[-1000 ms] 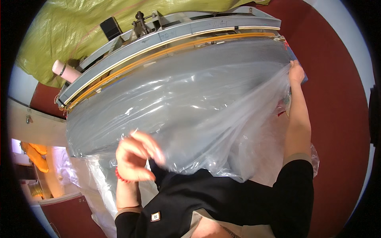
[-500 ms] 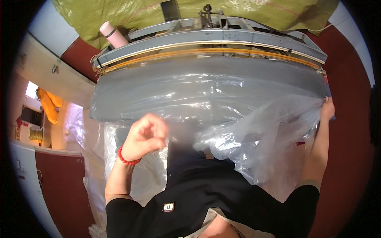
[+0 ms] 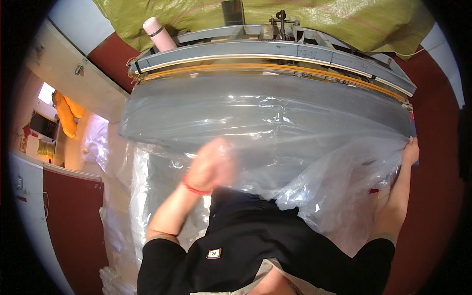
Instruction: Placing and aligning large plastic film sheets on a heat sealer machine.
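A broad sheet of clear plastic film (image 3: 265, 115) lies over the grey tabletop of a machine and hangs down its front toward my body. At the far right corner my right hand (image 3: 411, 151) is closed on the film's edge, which is drawn taut and lifted in folds toward it. My left hand (image 3: 215, 164), with a red bead bracelet (image 3: 196, 188) at its wrist, is over the film in front of my waist. Motion smears its fingers, so whether it holds film is unclear.
Behind the film runs a grey metal frame (image 3: 206, 53) with orange strips (image 3: 236, 67) along it. A pink flask (image 3: 160, 34) stands at its left end, before a yellow-green woven sheet (image 3: 334, 19). A cabinet (image 3: 73, 216) is at the left.
My left hand has moved right and slightly down, toward my middle. The film near my right hand is spread wider, and the whole view has shifted a little.
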A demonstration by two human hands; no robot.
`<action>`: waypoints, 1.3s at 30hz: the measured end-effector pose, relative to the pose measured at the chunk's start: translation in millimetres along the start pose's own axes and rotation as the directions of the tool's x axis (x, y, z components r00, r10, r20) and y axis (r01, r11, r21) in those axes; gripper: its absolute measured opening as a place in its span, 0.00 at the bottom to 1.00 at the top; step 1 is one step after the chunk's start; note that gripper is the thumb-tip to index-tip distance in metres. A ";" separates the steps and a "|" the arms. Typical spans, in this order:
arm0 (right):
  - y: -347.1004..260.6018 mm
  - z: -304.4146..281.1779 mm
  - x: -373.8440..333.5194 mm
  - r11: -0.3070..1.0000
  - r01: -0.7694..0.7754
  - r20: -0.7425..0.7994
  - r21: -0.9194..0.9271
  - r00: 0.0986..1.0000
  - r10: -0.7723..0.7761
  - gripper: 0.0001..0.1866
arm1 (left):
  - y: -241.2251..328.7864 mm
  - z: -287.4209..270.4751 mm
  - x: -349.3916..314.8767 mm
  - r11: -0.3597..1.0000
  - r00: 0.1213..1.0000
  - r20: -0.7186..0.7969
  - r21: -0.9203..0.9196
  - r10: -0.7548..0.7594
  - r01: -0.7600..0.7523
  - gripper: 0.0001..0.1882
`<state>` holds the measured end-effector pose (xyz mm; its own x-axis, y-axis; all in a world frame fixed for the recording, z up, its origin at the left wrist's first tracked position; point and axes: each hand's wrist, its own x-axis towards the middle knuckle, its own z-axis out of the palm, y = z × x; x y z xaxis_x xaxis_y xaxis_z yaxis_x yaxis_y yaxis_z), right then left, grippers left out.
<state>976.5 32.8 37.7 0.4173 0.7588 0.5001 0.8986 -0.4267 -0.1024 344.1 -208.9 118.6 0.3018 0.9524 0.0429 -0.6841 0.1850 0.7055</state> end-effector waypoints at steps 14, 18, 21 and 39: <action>3.8 2.7 4.2 0.998 0.029 0.027 0.049 0.999 -0.030 0.18 | 257.8 -43.8 -102.6 0.109 0.785 -0.433 0.895 0.443 0.432 0.04; 1.5 2.0 4.8 0.999 0.015 0.039 0.038 0.999 -0.017 0.18 | 280.0 -78.4 -65.2 -0.726 0.643 0.340 0.268 0.687 0.634 0.08; 8.7 5.3 5.2 0.998 -0.033 0.048 0.050 0.998 0.030 0.19 | 179.4 -81.9 -15.0 -0.922 0.934 0.215 0.327 0.284 0.206 0.13; 51.1 38.9 23.7 0.962 -0.105 0.053 0.251 0.994 0.094 0.20 | 109.7 -173.5 20.5 -0.702 0.915 -0.014 0.636 0.404 0.320 0.19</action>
<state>1037.6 48.1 10.8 0.5068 0.7402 0.4418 0.8550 -0.3663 -0.3671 160.1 -127.0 74.1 -0.0098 0.9492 0.3145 0.9993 0.0208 -0.0316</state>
